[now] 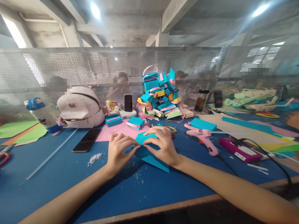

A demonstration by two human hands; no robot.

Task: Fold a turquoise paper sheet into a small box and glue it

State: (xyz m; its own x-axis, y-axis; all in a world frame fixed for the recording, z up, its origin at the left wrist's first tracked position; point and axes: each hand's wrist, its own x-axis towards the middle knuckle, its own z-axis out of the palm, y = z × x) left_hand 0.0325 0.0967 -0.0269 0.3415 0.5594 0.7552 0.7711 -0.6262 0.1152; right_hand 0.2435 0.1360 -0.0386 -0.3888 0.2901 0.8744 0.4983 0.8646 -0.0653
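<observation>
Both hands pinch a folded piece of blue paper (153, 158) above the middle of the blue table. My left hand (120, 152) grips its left edge between thumb and fingertips. From the right, my right hand (163, 147) has its thumb and fingers closed on the same paper, close to the left fingertips. One flap of the paper slants down toward the front. Just behind lie two small blue paper boxes with pink strips, the nearer one (135, 123) on a pink sheet (105, 133). Part of a pair of yellow-handled scissors (171, 128) shows behind my right hand.
A pink glue gun (203, 137) and a magenta power strip (240, 149) with cords lie right. Left are a black phone (87, 140), a clear stick (53, 152), a white backpack (80, 107) and a bottle (43, 115). Paper boxes form a tall pile (161, 96) behind.
</observation>
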